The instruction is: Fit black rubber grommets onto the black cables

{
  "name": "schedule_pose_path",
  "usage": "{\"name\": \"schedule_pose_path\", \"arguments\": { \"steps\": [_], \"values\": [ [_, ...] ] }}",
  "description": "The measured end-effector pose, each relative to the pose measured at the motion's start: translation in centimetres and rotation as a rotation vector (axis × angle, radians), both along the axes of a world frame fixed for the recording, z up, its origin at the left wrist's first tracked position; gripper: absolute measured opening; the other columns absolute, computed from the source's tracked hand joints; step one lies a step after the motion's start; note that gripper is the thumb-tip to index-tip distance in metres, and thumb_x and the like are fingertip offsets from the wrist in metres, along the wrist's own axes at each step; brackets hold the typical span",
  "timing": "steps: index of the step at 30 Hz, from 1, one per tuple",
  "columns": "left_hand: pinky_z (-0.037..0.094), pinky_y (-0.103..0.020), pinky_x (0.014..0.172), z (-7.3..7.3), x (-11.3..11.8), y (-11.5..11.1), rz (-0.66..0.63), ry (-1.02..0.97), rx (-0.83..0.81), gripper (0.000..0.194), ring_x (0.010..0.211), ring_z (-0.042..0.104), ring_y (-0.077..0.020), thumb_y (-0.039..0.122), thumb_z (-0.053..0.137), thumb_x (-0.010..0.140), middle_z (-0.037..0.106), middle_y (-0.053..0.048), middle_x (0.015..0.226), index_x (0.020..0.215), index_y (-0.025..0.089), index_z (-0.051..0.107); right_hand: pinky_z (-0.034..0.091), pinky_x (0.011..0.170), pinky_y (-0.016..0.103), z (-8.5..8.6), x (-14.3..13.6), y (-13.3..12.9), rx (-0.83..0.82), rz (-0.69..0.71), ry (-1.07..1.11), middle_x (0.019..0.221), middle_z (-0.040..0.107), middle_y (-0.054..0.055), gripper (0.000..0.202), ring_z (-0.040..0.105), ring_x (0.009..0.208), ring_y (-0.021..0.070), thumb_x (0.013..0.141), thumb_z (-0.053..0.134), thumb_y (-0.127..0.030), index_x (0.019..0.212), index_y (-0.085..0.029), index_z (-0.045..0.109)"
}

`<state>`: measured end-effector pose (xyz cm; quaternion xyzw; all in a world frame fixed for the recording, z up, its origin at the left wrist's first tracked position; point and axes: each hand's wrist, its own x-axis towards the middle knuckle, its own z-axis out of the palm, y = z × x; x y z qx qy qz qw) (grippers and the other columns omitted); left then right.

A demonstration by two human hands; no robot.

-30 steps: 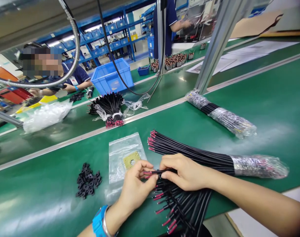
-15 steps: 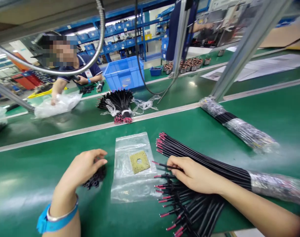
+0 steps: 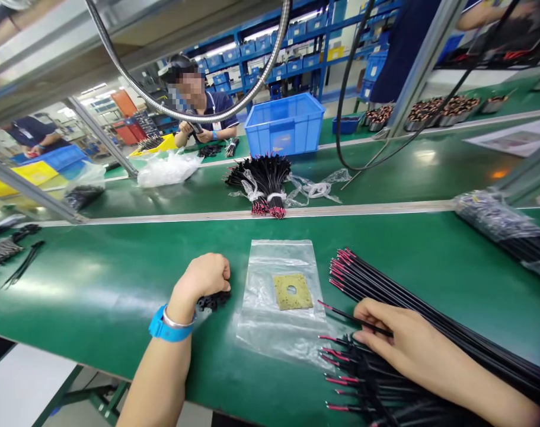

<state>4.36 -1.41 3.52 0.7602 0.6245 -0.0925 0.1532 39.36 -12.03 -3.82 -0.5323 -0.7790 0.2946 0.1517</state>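
My left hand (image 3: 204, 277), with a blue wristband, rests curled over a small pile of black plastic parts (image 3: 213, 302) on the green bench (image 3: 101, 279). Whether its fingers grip a part is hidden. My right hand (image 3: 405, 344) pinches one black wire with a red tip (image 3: 341, 313) and lies on a loose heap of such wires (image 3: 363, 385). A long bundle of black red-tipped wires (image 3: 385, 290) lies just beyond it. Between my hands lies a clear plastic bag (image 3: 281, 302) holding a yellow square piece with a hole (image 3: 291, 291).
A tied wire bundle (image 3: 265, 184) lies on the far belt, before a blue crate (image 3: 285, 124). A person sits across at the back (image 3: 207, 110). A wrapped wire bundle (image 3: 501, 228) lies far right. Black parts (image 3: 7, 249) lie at left. A flexible hose (image 3: 198, 112) hangs overhead.
My left hand left the wire and moved left onto the pile of black parts, curling over it. My right hand keeps the single wire. The view swung left.
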Motion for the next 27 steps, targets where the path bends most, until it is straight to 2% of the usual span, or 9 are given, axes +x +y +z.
{"name": "schedule_pose_path", "arguments": {
  "steps": [3, 5, 8, 10, 12, 17, 20, 24, 27],
  "values": [
    [0.040, -0.025, 0.057, 0.4, 0.1, -0.3, -0.020, -0.037, 0.010, 0.009, 0.065, 0.064, -0.0202, 0.015, 0.068, 0.058, 0.069, -0.001, 0.066, 0.062, 0.022, 0.065, 0.040, 0.055, 0.025, 0.2, -0.2, 0.0, 0.043, -0.012, 0.024, 0.068, 0.055, -0.003, 0.014, 0.050, 0.057, 0.0135, 0.089, 0.048, -0.033, 0.080, -0.022, 0.047],
    [0.042, -0.024, 0.060, 0.8, 0.2, -0.4, -0.056, -0.091, 0.021, 0.010, 0.068, 0.064, -0.0183, 0.016, 0.065, 0.065, 0.070, 0.000, 0.071, 0.072, 0.022, 0.065, 0.041, 0.057, 0.026, 0.6, -0.3, 0.0, 0.065, -0.030, 0.064, 0.069, 0.056, -0.002, 0.015, 0.052, 0.059, 0.0137, 0.090, 0.047, -0.033, 0.080, -0.022, 0.049],
    [0.047, -0.023, 0.065, 0.7, 1.8, -0.7, -0.073, -0.392, 0.015, 0.011, 0.072, 0.065, -0.0161, 0.023, 0.060, 0.077, 0.072, -0.001, 0.080, 0.087, 0.020, 0.065, 0.044, 0.063, 0.027, 1.4, -0.5, 0.0, 0.091, -0.078, 0.161, 0.076, 0.060, -0.001, 0.013, 0.056, 0.066, 0.0143, 0.091, 0.046, -0.033, 0.086, -0.022, 0.051],
    [0.050, -0.025, 0.066, -0.2, 3.8, -1.1, -0.085, -0.658, -0.013, 0.012, 0.072, 0.065, -0.0164, 0.024, 0.059, 0.079, 0.071, -0.004, 0.082, 0.087, 0.018, 0.066, 0.044, 0.064, 0.027, 1.9, -0.6, 0.0, 0.118, -0.111, 0.207, 0.078, 0.061, 0.000, 0.012, 0.056, 0.067, 0.0143, 0.091, 0.045, -0.031, 0.088, -0.022, 0.053],
    [0.050, -0.025, 0.066, -1.4, 6.2, -1.9, -0.156, -0.782, 0.013, 0.011, 0.074, 0.065, -0.0167, 0.022, 0.059, 0.080, 0.070, -0.005, 0.085, 0.085, 0.018, 0.069, 0.043, 0.062, 0.026, 2.1, -0.6, -0.1, 0.158, -0.133, 0.223, 0.076, 0.060, -0.001, 0.012, 0.054, 0.065, 0.0140, 0.091, 0.044, -0.028, 0.088, -0.022, 0.053],
    [0.048, -0.031, 0.073, -4.0, 10.4, -4.3, -0.429, -0.565, 0.350, 0.018, 0.079, 0.063, -0.0191, 0.015, 0.054, 0.084, 0.071, -0.005, 0.084, 0.094, 0.021, 0.067, 0.041, 0.062, 0.026, 2.2, -0.6, -0.1, 0.211, -0.143, 0.246, 0.075, 0.058, 0.000, 0.009, 0.052, 0.064, 0.0137, 0.088, 0.046, -0.022, 0.087, -0.020, 0.055],
    [0.046, -0.034, 0.071, -4.6, 11.0, -4.8, -0.551, -0.362, 0.389, 0.022, 0.077, 0.062, -0.0218, 0.014, 0.054, 0.082, 0.070, -0.004, 0.081, 0.101, 0.022, 0.062, 0.041, 0.063, 0.025, 2.2, -0.6, -0.2, 0.230, -0.139, 0.265, 0.077, 0.059, 0.000, 0.008, 0.052, 0.065, 0.0134, 0.087, 0.047, -0.020, 0.088, -0.020, 0.055],
    [0.045, -0.035, 0.074, -4.5, 11.2, -4.8, -0.473, -0.423, 0.292, 0.027, 0.079, 0.062, -0.0226, 0.013, 0.055, 0.079, 0.070, -0.002, 0.079, 0.105, 0.022, 0.056, 0.040, 0.060, 0.024, 2.4, -0.6, -0.5, 0.253, -0.092, 0.273, 0.072, 0.059, -0.001, 0.008, 0.052, 0.061, 0.0120, 0.086, 0.049, -0.019, 0.087, -0.019, 0.057],
    [0.045, -0.030, 0.071, -4.4, 11.5, -5.0, -0.205, -0.738, 0.126, 0.023, 0.072, 0.061, -0.0176, 0.017, 0.057, 0.080, 0.067, 0.001, 0.073, 0.101, 0.022, 0.052, 0.040, 0.062, 0.024, 2.5, -0.6, -0.8, 0.299, -0.021, 0.271, 0.073, 0.062, 0.000, 0.011, 0.053, 0.063, 0.0124, 0.086, 0.048, -0.018, 0.085, -0.019, 0.060]
  ]
}}
